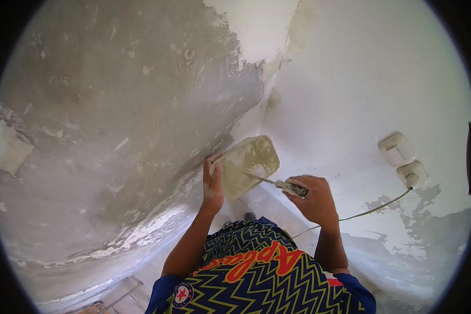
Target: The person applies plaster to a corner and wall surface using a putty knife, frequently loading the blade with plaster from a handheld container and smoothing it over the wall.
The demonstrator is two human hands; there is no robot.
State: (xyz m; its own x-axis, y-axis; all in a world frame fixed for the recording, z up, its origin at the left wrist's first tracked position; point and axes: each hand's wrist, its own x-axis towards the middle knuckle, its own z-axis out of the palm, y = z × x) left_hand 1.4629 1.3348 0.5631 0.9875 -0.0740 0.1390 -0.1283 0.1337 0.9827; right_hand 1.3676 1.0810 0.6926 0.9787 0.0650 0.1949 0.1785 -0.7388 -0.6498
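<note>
My left hand (213, 189) grips the left rim of a pale yellowish plastic tub (268, 152), fingers outside and thumb along the edge. The tub is rectangular and tilted, with its opening toward me. White paste (234, 168) is smeared over its inside. A putty knife (283, 185) with a dark, paste-crusted handle is closed in my right hand (317, 201). Its blade reaches left into the tub; I cannot make out how much paste is on it. Whitish residue marks my left hand.
A patchy grey wall (115, 104) with flaking paint stands at left, meeting a white wall (345, 94) at a corner ahead. At right, a switch (397, 150) sits above a socket (412, 174) with a plug and trailing cable (374, 210). Floor tiles (136, 293) show below.
</note>
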